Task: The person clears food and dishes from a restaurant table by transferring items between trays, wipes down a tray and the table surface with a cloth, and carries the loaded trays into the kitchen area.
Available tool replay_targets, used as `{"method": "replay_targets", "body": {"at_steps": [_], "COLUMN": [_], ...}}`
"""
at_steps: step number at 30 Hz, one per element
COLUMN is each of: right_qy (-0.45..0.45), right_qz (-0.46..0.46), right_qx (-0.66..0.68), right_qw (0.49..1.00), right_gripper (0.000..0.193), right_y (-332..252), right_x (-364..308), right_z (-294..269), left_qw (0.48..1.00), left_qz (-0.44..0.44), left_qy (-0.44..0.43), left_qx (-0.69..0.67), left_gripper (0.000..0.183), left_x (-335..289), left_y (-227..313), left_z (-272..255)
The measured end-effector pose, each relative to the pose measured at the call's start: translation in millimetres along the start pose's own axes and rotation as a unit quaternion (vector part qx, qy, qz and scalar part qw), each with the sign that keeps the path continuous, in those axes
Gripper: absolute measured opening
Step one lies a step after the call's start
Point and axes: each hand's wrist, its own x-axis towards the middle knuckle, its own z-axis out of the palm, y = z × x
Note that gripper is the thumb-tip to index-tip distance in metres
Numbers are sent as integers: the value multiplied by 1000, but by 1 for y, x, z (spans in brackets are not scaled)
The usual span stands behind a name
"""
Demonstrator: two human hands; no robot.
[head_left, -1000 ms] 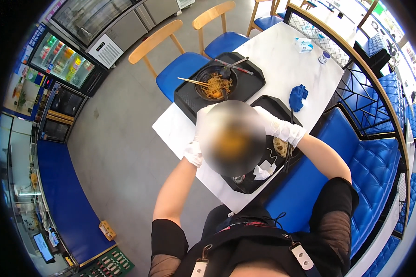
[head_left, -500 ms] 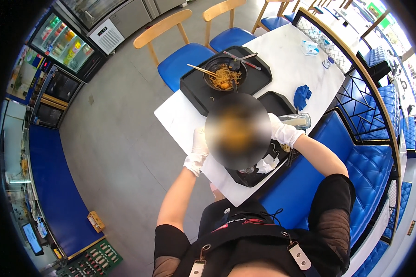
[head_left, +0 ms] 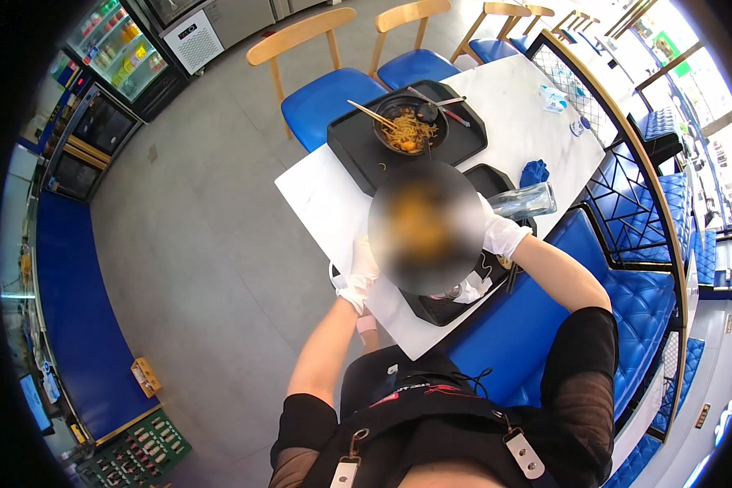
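A round blur, dark at the rim and orange-brown in the middle, hides the space between my hands. White gloves cover both. My left hand (head_left: 364,267) is at its lower left edge, over the side of the white table (head_left: 309,191). On its right edge is my right hand (head_left: 500,230); the fingers of both are hidden. A clear glass vessel (head_left: 530,200) lies sideways against my right hand; whether I grip it cannot be seen. Below the blur, a black tray (head_left: 439,312) carries crumpled white tissue (head_left: 473,287). A blue cloth (head_left: 534,172) lies beyond the glass.
Farther up the table, another black tray (head_left: 351,159) bears a dark bowl (head_left: 419,150) of noodles with chopsticks and a spoon. Blue-seated chairs (head_left: 325,106) line the far side. A blue bench (head_left: 496,342) and a lattice partition (head_left: 636,163) bound the right.
The view has shifted slightly. The glass vessel has moved farther from me relative to the blue cloth. Both hands remain at the blur's edges.
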Motion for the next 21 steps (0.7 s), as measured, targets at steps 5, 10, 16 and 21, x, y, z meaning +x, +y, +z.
{"method": "replay_targets", "body": {"at_steps": [5,10,16,21], "right_qy": [-273,-233,-209,-196], "right_qz": [11,-8,-11,-12], "right_qx": [-242,-296,-273,-246], "right_qw": [931,926,939,949], "right_gripper": [13,10,9,11], "right_y": [-81,-89,-94,-88], "right_x": [5,3,10,9], "right_z": [-189,-207,-206,-197], "left_qw": [1000,999,999,999], "left_qz": [-16,-21,-21,-21], "left_qy": [12,4,15,15], "left_qx": [-11,-34,-37,-40], "left_gripper": [16,16,16,16], "left_x": [-17,-19,-21,-20], "left_y": [8,11,16,15], "left_z": [-6,-3,-11,-11]}}
